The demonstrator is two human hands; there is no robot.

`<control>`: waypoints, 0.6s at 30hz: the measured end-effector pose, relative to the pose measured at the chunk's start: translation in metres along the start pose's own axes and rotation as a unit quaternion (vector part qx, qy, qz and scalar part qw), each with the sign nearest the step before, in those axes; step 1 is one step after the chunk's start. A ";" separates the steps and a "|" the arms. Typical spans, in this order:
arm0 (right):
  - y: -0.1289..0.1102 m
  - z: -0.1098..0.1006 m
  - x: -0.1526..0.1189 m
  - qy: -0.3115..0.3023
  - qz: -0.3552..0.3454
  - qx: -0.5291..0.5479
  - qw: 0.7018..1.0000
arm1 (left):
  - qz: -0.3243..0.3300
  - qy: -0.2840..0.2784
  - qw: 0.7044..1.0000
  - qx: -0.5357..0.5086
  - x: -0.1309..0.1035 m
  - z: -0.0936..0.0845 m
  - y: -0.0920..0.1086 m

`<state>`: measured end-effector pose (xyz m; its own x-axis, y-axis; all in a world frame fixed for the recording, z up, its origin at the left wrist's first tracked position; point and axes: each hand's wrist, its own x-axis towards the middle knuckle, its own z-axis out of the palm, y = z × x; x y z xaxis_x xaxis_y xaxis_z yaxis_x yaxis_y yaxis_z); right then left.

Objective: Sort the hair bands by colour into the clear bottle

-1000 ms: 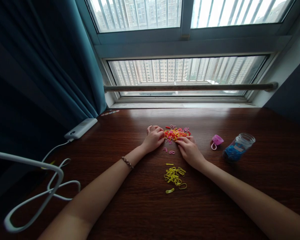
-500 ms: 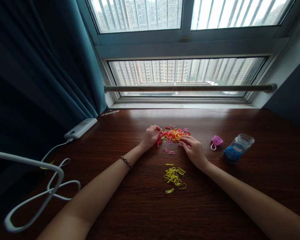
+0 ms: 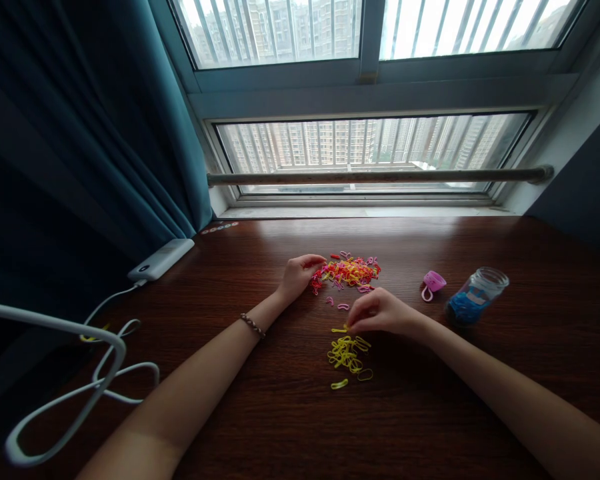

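While the right hand point(image 3: 380, 312), nearly pinched, is hovering by yellow bands point(image 3: 347, 355) and the left hand point(image 3: 297, 275), half-curled, by the mixed pile point(image 3: 353, 271), grips unclear, low sweeps are risking scatter across the worktop point(image 3: 260, 427).

Far table point(image 3: 410, 235) strip between the mixed band pile point(image 3: 351, 271) and the window point(image 3: 350, 143) was open. Pink cap point(image 3: 435, 281) and jar point(image 3: 470, 305) stood in the way at right; white cable point(image 3: 122, 348) loops at left. Near: lane ran clear between the forearms point(image 3: 200, 373), short of the yellow bands point(image 3: 347, 353).

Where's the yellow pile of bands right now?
In the head view, the yellow pile lies on the table, right of centre, just below the right hand.
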<state>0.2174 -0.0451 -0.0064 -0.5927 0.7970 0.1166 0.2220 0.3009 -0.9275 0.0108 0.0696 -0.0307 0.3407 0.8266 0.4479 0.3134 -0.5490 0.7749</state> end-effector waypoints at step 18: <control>0.037 -0.006 0.005 0.243 -0.019 -0.437 0.866 | -0.024 -0.501 0.859 -0.103 -0.019 0.006 0.088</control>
<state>0.2276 -0.0272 -0.0378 -0.2649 0.8399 0.4738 0.8359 0.4449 -0.3214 0.0372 0.0048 0.0261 0.9559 0.2699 -0.1153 0.2200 -0.3989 0.8902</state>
